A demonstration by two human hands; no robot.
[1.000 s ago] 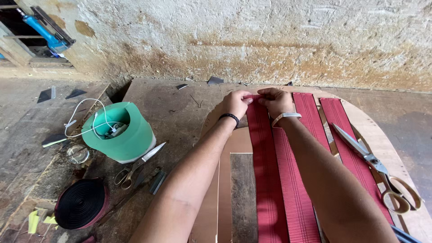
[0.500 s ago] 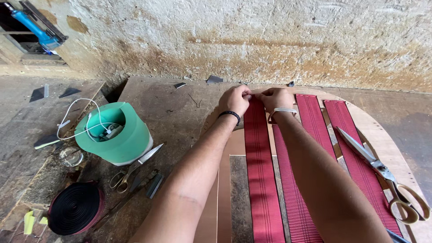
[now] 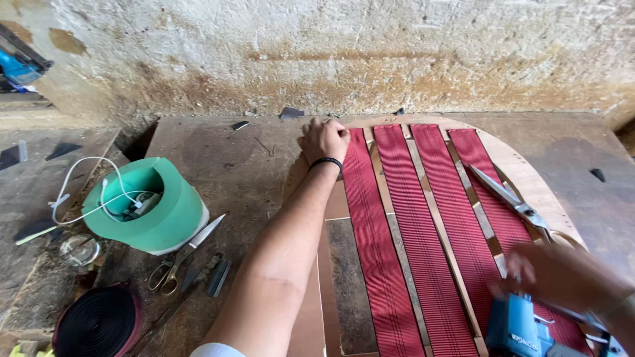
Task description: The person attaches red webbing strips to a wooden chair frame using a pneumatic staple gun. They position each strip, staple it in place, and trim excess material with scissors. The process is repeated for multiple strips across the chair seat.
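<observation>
Workbench [image 3: 238,165] of worn wood fills the view from above, set against a rough, stained plaster wall [image 3: 370,53]. On it lies a rounded plywood frame [image 3: 522,175] with three red webbing straps: the left strap [image 3: 374,251], the middle strap [image 3: 423,238] and the right strap [image 3: 479,198] run side by side from the far edge toward the viewer, with narrow gaps between them.

The person's left hand [image 3: 324,140], a dark band at its wrist, is closed and presses down at the far end of the left strap, where the strap meets the frame's rim. The right hand [image 3: 562,274] is blurred at the lower right, over the near part of the right strap and touching a blue power tool [image 3: 519,327]; whether it grips the tool cannot be told. Large shears [image 3: 512,198] lie across the right strap, just beyond that hand.

On the bench to the left sits a green tub [image 3: 165,215] holding a white cable [image 3: 99,192]. Small scissors [image 3: 188,251] lie just beside the tub, and a roll of black webbing [image 3: 99,324] sits at the near left corner.
</observation>
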